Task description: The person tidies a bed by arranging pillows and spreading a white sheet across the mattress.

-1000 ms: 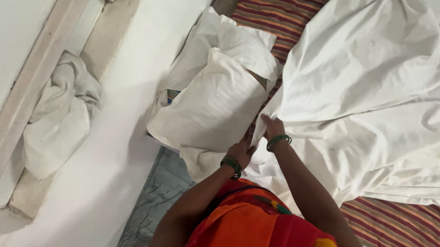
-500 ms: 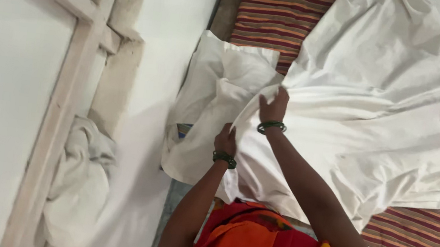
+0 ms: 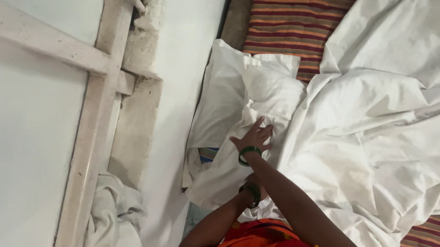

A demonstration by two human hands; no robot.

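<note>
White sheet [image 3: 395, 132] lay rumpled across the striped mattress [image 3: 292, 21], its near edge bunched against the white pillow [image 3: 244, 104] at the wall side of the bed. Half a second before, both hands had held that edge lifted, pinched above the pillow; at this moment the edge was down and the lift was over. Right hand [image 3: 254, 138] lay on the pillow, fingers spread wide and palm down, pressing the cloth where sheet and pillow met; it gripped nothing. Left hand [image 3: 255, 184] sat lower, mostly hidden under the right forearm, at the sheet's hem near the bed's edge; I could not tell whether it was closed on fabric or merely touching it. Green bangles showed on both wrists.

Judgement: the work had moved from pulling the sheet up to smoothing or tucking it at the pillow end. The pillow had been partly covered and flattened compared with a second earlier, when it stood plump and clear of the sheet.

A small patch of striped mattress still showed below the pillow [image 3: 206, 154], so that corner appeared not fully covered. Far right, more bare mattress showed under the sheet's lower edge.

Camera view had swung left: white wall [image 3: 11, 116], painted frame [image 3: 93, 125], and a bundle of white cloth [image 3: 115, 222] below it.
</note>
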